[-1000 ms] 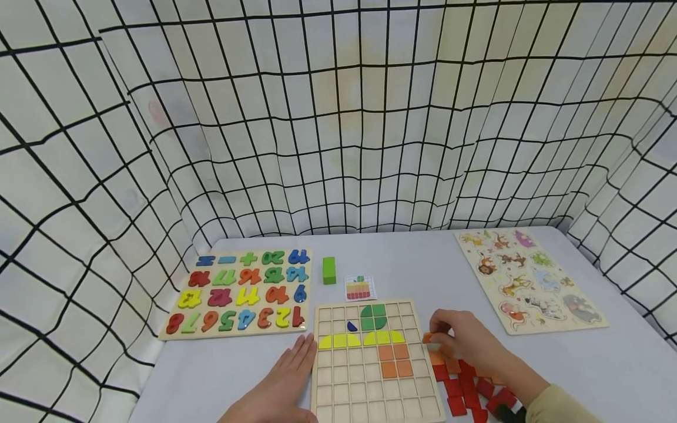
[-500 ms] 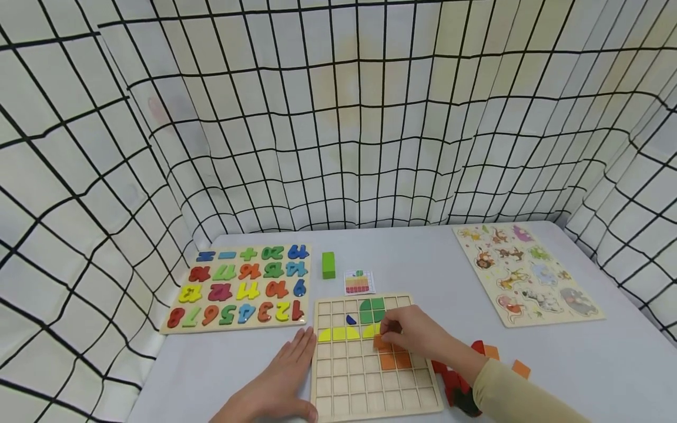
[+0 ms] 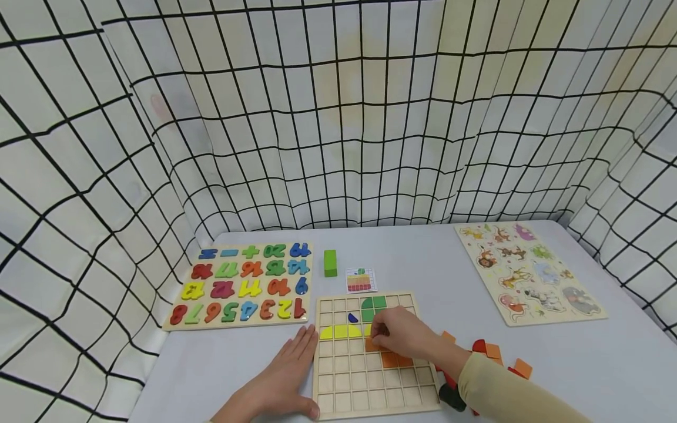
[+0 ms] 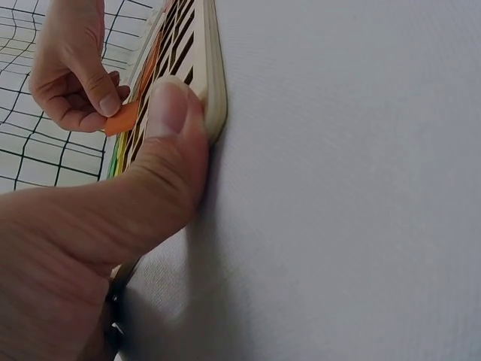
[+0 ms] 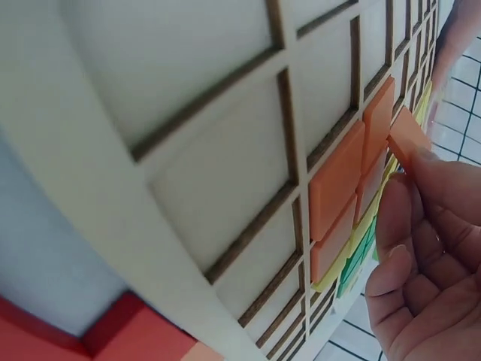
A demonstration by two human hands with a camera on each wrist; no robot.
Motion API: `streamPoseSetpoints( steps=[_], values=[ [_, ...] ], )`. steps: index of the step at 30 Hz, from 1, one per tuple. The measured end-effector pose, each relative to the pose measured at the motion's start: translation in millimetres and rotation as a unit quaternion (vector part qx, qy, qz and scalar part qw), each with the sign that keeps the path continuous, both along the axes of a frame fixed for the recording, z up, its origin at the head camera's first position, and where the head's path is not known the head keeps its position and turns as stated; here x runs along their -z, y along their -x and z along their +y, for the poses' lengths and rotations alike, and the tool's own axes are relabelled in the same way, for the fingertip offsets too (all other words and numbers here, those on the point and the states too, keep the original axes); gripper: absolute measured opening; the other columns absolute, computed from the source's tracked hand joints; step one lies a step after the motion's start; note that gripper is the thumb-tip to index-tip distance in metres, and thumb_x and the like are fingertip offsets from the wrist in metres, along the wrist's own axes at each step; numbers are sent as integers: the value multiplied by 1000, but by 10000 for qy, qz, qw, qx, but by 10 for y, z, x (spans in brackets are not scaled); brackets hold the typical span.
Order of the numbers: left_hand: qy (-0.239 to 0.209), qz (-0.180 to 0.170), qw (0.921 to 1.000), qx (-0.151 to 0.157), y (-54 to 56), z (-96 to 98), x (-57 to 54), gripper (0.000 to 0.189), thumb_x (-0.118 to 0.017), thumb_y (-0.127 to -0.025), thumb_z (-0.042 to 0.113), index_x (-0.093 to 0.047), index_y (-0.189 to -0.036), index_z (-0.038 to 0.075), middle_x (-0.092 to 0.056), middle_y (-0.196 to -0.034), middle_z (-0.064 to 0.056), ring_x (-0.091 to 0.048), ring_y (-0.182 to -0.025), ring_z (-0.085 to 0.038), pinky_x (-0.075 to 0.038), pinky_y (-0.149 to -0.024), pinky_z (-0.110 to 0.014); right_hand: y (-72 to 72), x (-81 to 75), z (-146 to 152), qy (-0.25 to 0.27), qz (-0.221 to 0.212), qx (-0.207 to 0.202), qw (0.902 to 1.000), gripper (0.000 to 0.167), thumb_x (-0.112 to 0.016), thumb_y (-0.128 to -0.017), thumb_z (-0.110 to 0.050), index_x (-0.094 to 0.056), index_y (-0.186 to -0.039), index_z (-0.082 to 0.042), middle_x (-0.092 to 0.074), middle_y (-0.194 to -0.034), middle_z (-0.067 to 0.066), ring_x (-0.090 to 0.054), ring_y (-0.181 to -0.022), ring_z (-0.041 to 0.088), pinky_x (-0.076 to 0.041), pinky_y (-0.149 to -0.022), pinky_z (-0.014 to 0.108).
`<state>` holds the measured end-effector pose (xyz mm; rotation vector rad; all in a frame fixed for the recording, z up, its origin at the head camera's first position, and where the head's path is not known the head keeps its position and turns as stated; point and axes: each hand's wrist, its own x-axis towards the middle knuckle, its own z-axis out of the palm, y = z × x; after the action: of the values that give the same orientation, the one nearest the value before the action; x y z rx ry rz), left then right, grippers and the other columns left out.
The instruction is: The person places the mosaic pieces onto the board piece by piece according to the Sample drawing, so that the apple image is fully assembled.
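A wooden grid board (image 3: 344,385) lies on the table, with green, yellow, dark blue and orange pieces in its cells. My right hand (image 3: 406,335) is over the middle of it. Thumb and fingertips pinch an orange square tile (image 5: 406,137), held tilted at the grid beside seated orange tiles (image 5: 336,180). My left hand (image 3: 282,376) lies at the board's left side with its fingers extended. In the left wrist view the thumb of that hand (image 4: 161,177) presses against the board's edge. The right hand hides part of the green and yellow pieces in the head view.
Loose red and orange tiles (image 3: 493,351) lie right of the board, partly under the right sleeve. Behind the board are a picture card (image 3: 361,280) and a green block (image 3: 330,264). A number puzzle (image 3: 240,288) lies at left, an animal puzzle (image 3: 529,276) at right.
My right hand has moved left from the loose tiles to the board, bringing an orange tile, and then slightly further left. The left hand has stayed at the board's edge.
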<state>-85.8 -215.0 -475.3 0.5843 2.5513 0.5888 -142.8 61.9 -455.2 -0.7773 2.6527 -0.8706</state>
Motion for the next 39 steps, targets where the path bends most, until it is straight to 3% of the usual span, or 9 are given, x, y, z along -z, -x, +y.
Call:
streamPoseSetpoints(
  steps=[16,21,24,28,32,39],
  values=[
    [31,53,10000,10,10,9,-14,135,-88,-65,60,-18,-161,-4,-9,-172,-21,-7,-160,-40,-15,-126,-65,-15,-20,-132,-1148,782,-63,9903,14,-80,-88,-10,-73,-76,-14,-66,-72,-7,-50,-68,6,-49,-64,21],
    [34,81,10000,31,15,9,-10,136,-88,-65,61,-18,-161,-5,-10,-172,-21,-8,-160,-40,-16,-126,-65,-9,2,-129,-1200,792,-100,9896,12,-79,-89,-12,-75,-78,-15,-68,-75,-7,-51,-70,4,-50,-65,21],
    [32,76,10000,31,14,9,-9,136,-88,-65,60,-18,-161,-5,-10,-172,-21,-8,-160,-40,-16,-126,-64,-5,-48,-70,-912,703,-72,9933,10,-77,-90,-9,-75,-81,-13,-69,-78,-5,-52,-70,5,-51,-64,22],
    [-15,56,10000,39,10,7,-12,135,-88,-66,60,-18,-161,-5,-9,-172,-21,-7,-160,-40,-15,-126,-64,3,-155,144,-577,639,321,9958,8,-76,-90,-4,-75,-84,-10,-69,-81,-4,-54,-71,8,-53,-65,24],
    [4,27,10000,66,13,12,-13,134,-88,-67,60,-17,-161,-4,-8,-172,-21,-7,-160,-40,-15,-126,-64,5,-181,559,-614,379,763,9945,6,-76,-91,-7,-75,-89,-12,-68,-83,-7,-55,-75,9,-55,-70,24],
    [8,-4,10000,31,1,3,-22,134,-89,-66,58,-17,-160,-6,-9,-171,-22,-7,-159,-41,-15,-126,-65,-31,-73,1206,-733,-309,622,9949,8,-77,-90,-14,-76,-98,-16,-66,-90,-8,-56,-81,8,-55,-71,22]
  ],
)
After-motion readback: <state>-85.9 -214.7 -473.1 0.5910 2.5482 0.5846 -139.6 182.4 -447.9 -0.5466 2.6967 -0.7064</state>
